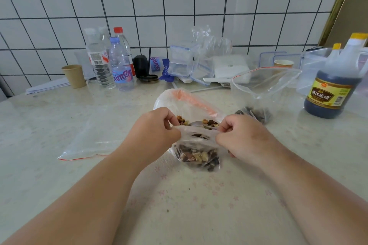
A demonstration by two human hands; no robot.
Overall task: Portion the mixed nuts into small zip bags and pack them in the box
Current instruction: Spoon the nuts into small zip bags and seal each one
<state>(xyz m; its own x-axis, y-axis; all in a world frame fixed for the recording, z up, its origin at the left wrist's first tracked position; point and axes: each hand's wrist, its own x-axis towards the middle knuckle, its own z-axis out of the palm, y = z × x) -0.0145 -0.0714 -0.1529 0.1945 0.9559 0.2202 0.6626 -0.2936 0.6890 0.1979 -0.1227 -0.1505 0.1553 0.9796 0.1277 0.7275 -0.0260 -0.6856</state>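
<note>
On the table [59, 117] we note the small zip bag [198, 151] of nuts hanging between both hands; its mouth runs left to right; left hand [154, 129] and right hand [242, 135] each pinch one end, equally near, sealing likely next.

small zip bag [197, 151]: clear, part full of mixed nuts, held up at its top edge | bowl of nuts [171, 99]: white, just behind | second bag [258, 93]: open, upright, few nuts
</note>
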